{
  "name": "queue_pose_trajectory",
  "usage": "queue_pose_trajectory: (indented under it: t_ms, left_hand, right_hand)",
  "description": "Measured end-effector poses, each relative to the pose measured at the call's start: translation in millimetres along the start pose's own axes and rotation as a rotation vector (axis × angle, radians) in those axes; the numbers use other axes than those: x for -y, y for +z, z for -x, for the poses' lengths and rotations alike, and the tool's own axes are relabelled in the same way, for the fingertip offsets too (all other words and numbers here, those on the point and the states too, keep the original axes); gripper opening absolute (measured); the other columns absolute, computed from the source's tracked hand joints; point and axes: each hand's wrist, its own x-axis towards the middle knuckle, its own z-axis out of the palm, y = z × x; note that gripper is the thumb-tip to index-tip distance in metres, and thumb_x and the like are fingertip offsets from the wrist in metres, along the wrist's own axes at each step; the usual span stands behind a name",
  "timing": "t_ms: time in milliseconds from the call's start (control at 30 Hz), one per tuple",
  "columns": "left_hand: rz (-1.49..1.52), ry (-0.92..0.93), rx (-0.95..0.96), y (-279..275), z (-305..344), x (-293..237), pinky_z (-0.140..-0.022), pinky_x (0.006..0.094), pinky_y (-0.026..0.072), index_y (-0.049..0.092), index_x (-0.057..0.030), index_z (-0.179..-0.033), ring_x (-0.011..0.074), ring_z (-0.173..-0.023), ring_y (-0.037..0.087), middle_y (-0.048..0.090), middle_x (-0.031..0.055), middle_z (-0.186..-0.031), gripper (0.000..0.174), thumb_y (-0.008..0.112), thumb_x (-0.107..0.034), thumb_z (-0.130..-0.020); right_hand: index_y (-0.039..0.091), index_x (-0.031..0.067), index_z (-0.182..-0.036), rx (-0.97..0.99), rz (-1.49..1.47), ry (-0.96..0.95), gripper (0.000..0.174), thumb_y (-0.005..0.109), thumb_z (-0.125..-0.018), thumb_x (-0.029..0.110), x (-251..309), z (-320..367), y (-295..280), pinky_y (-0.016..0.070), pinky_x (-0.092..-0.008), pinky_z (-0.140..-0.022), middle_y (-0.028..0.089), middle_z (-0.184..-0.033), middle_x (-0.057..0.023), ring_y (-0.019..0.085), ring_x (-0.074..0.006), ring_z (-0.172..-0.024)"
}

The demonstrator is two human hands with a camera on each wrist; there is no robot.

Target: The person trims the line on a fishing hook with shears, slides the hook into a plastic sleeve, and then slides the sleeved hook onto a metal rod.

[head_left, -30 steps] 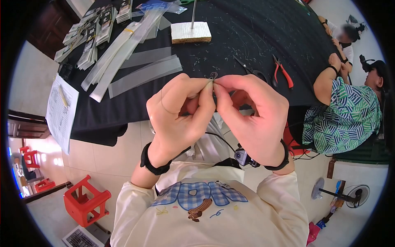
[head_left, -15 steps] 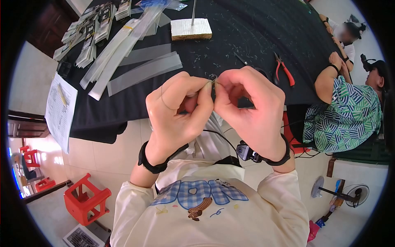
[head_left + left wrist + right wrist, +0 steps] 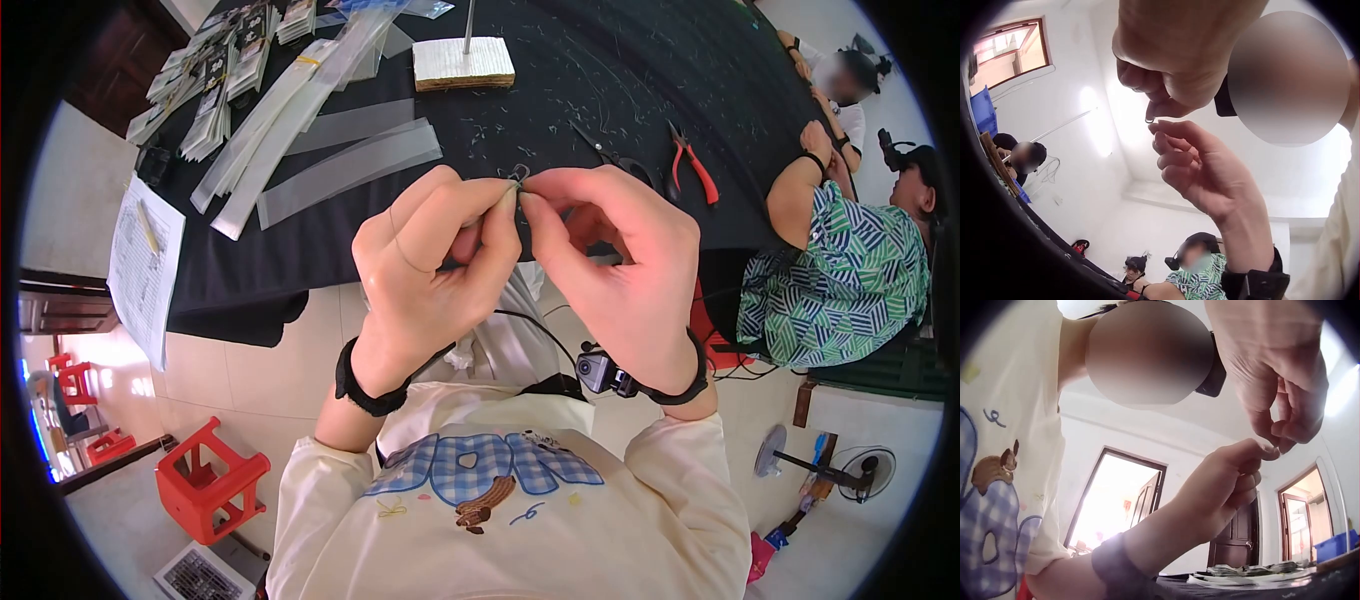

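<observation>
A small dark loop [image 3: 519,174] sticks up between the fingertips of both hands in the head view; its small size hides what it is. The left hand [image 3: 430,265] pinches it between thumb and forefinger, and a thin thread [image 3: 397,243] curves over the back of that hand. Touching it from the other side, the right hand [image 3: 625,265] pinches with thumb and forefinger at the same spot. The left wrist view shows a tiny shiny curved piece [image 3: 1149,120] at the fingertips. Both hands are held above the near edge of the black cloth.
Beyond the hands lie scissors [image 3: 612,156], red-handled pliers [image 3: 702,175] and a white block [image 3: 463,66] with an upright rod. Clear plastic sleeves [image 3: 350,172], packets [image 3: 212,95] and a written sheet [image 3: 146,262] are at the left. Another person [image 3: 845,270] sits at the right.
The right fingers drew slightly together and then spread a little again around the small loop. Both hands stay nearly in place, while the table items sit slightly higher in the head view.
</observation>
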Motion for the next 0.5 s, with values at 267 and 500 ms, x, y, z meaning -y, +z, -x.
queue_pose_trajectory:
  t_ms: [267,500]
  left_hand:
    - [-0.038,0.049,0.017,-0.5,0.1,1.8,-0.037,0.0202,0.0290,0.059,-0.0013,-0.074,0.0085,-0.040,0.037,0.043,0.0017,-0.054,0.017,0.061,0.012,-0.062]
    - [-0.039,0.065,0.060,-1.8,1.8,5.6,-0.036,0.0214,0.0288,0.058,-0.0019,-0.072,0.0096,-0.040,0.037,0.041,0.0020,-0.054,0.017,0.060,0.012,-0.062]
  right_hand:
    - [0.062,-0.0020,-0.083,-0.001,0.045,-0.071,0.011,0.062,-0.073,-0.006,-1.2,-3.1,1.4,0.0434,-0.0174,-0.050,0.060,-0.071,-0.0040,0.056,-0.0057,-0.057]
    - [0.059,-0.0017,-0.079,0.037,0.066,-0.120,0.010,0.062,-0.071,-0.006,-5.1,-7.2,0.6,0.0414,-0.0180,-0.048,0.058,-0.068,-0.0036,0.055,-0.0064,-0.054]
